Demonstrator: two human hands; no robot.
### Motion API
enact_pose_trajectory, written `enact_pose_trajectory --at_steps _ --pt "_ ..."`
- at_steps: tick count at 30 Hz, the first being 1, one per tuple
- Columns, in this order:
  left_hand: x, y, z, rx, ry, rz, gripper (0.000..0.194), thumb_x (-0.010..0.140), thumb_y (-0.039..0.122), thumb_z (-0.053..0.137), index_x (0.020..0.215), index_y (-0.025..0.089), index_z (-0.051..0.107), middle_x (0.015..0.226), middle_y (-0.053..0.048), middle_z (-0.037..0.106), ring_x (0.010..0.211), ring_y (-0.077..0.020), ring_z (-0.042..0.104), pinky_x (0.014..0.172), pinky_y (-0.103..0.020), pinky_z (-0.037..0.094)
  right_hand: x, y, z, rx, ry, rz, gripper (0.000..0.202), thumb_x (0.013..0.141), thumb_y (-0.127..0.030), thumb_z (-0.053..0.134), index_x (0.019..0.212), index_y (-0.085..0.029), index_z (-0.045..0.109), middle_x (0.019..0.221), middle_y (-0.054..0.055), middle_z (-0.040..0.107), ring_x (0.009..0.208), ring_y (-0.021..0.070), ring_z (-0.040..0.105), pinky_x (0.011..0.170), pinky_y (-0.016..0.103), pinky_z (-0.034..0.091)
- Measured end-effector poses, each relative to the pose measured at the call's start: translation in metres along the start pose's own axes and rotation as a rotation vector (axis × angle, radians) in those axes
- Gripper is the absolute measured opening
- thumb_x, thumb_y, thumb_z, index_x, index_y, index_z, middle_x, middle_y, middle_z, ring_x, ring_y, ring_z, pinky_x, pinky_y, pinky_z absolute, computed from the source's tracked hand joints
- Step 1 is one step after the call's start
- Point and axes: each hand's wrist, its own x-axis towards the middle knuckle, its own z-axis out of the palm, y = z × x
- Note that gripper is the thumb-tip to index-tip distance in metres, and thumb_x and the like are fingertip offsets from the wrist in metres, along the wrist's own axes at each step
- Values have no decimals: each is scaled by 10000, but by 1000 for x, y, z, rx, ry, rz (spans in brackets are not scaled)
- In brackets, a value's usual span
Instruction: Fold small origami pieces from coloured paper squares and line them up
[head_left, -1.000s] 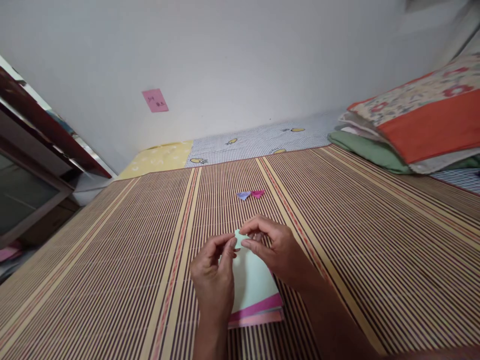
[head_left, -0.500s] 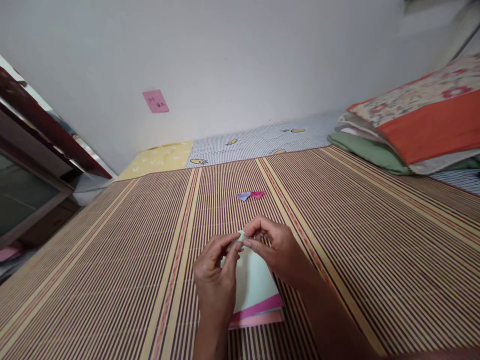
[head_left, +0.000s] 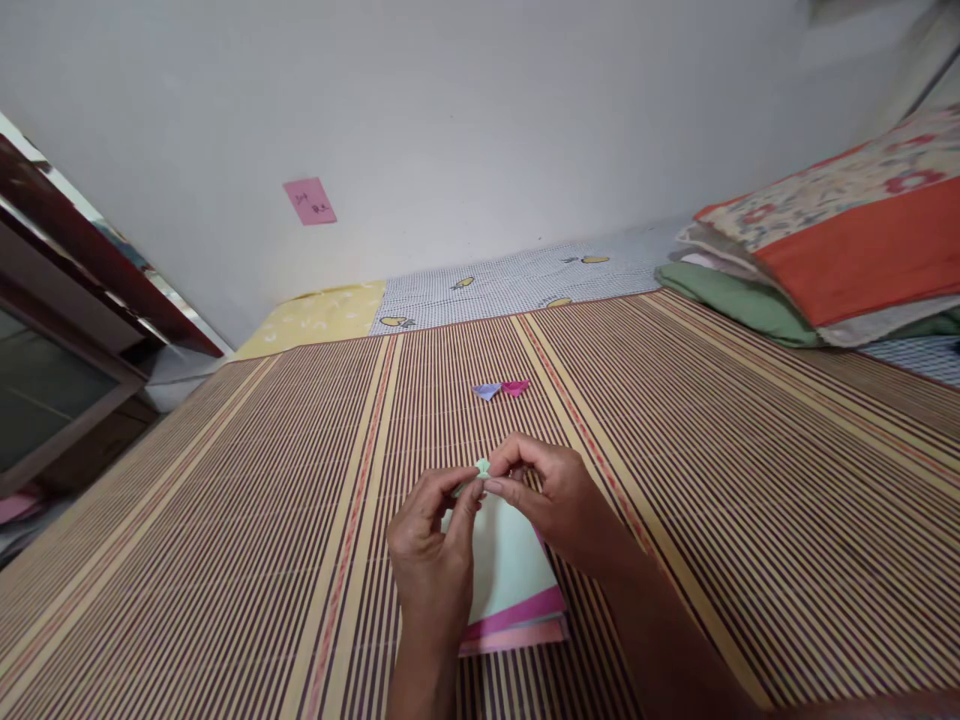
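A small piece of folded pale green paper is pinched between the fingertips of both hands, much of it covered by the fingers. My left hand grips it from the left, thumb and forefinger closed. From the right, my right hand holds it the same way. Below them lies a stack of coloured paper sheets, pale green on top with magenta and pink edges showing under it. Farther off on the mat sit a folded blue paper piece and a folded magenta paper piece, side by side.
A striped bamboo mat covers the bed. Folded bedding is piled at the right. Patterned cloth lies along the wall, where a pink note is stuck. A dark-framed cabinet stands at the left.
Slightly more of the green paper shows above the fingertips, and its top looks spread wider. Both hands have barely moved.
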Motion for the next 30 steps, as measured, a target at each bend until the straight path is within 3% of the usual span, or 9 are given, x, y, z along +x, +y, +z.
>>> enact_pose_trajectory --at_steps 7,16,21,24,27,30 --pt "0 4 0 2 29 15 86 929 220 692 989 247 748 904 -12 722 787 -159 684 702 -286 553 -2 2 7 -62 67 -25 93 883 -158 662 799 -184 635 720 -24 631 677 139 586 642 259 444" --pt "0 9 -2 78 40 -62 45 924 265 696 911 239 730 803 20 728 687 -140 687 654 -263 545 -3 -2 10 -24 63 -1 109 875 -140 631 777 -185 612 703 -20 624 676 146 600 633 265 460" --pt "1 12 -4 156 36 -35 69 923 273 687 885 222 713 781 9 735 663 -149 687 638 -267 534 -2 -1 13 -31 49 -15 100 884 -156 617 794 -195 599 728 -14 623 705 155 613 661 279 477" --pt "1 12 -5 153 39 -38 77 928 276 679 885 220 709 761 12 724 651 -146 682 627 -261 526 -1 2 14 11 41 2 46 885 -170 627 923 -193 616 774 -12 639 735 156 631 689 285 497" --pt "1 9 -5 110 22 -68 94 943 294 662 904 223 709 749 15 708 653 -143 672 630 -259 524 -1 5 12 55 -6 59 206 887 -195 638 1092 -188 635 841 4 670 788 166 652 717 294 513" --pt "0 8 -6 62 -1 -103 112 950 311 655 905 223 706 716 23 690 643 -140 661 626 -255 517 -1 5 10 49 -41 75 108 897 -216 636 990 -183 680 819 8 675 773 163 640 701 287 500"
